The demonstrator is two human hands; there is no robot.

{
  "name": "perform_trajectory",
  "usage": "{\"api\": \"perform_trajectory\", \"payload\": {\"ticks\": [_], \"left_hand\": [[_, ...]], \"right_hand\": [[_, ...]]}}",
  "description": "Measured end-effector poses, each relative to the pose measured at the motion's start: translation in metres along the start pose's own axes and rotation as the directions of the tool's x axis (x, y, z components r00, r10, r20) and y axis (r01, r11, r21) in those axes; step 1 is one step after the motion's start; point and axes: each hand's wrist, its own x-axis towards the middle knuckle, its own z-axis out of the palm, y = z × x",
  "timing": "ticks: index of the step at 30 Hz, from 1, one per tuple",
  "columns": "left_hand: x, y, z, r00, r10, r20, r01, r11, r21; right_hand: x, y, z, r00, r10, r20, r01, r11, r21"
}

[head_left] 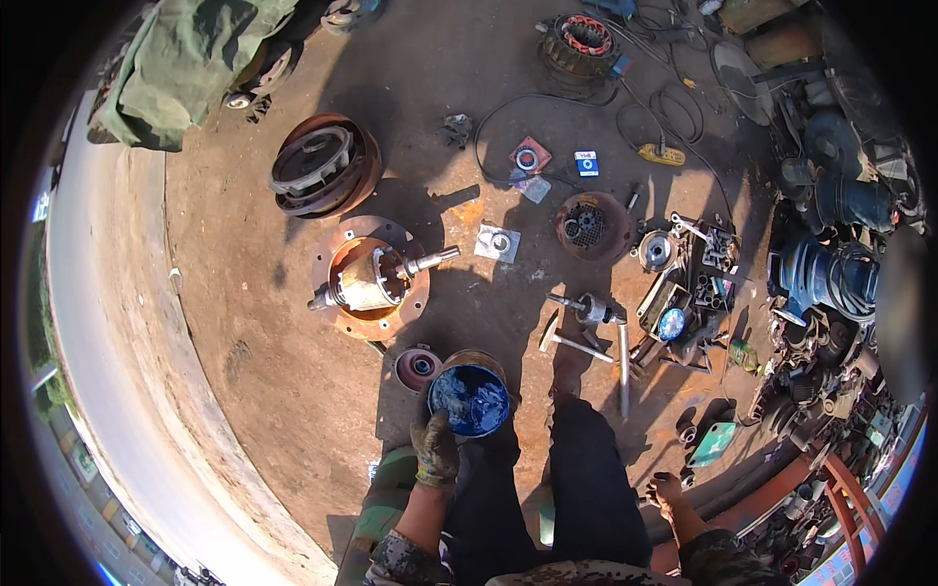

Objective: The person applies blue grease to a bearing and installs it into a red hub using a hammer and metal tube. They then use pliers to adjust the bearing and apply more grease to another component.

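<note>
My left hand [436, 449], in a dirty work glove, is shut on the rim of a round tin [481, 357]. Blue grease [469, 398] coats the inside of the tin, which is held above my left leg. Just beyond it on the ground lies a small reddish round end cap [418, 367]. My bare right hand [668, 494] hangs low at the right with its fingers loosely bent and apart, and nothing shows in it. A green rectangular case [712, 444] lies nearest to that hand.
A motor rotor [366, 281] rests across a rusty flanged housing [418, 311]. A bearing on paper [497, 243] and a rusty round cover [608, 227] lie ahead. To the right are a puller-like tool [590, 311], sockets [716, 291], cables [674, 117] and piled motor parts [831, 278].
</note>
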Motion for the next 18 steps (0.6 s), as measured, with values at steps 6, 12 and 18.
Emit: {"api": "perform_trajectory", "payload": {"ticks": [6,12,18], "left_hand": [[0.042,0.097,0.037,0.986,0.116,0.116,-0.140,0.966,0.218],[0.060,0.186,0.043,0.986,0.164,-0.026,-0.155,0.965,0.211],[0.101,0.282,0.083,0.967,0.181,-0.177,-0.161,0.980,0.118]], "right_hand": [[0.011,0.173,-0.056,0.901,-0.236,0.363,0.431,0.572,-0.698],[0.056,0.070,0.016,0.807,-0.384,0.449,0.585,0.415,-0.697],[-0.077,-0.193,0.093,0.933,-0.128,0.336,0.112,0.991,0.066]]}}
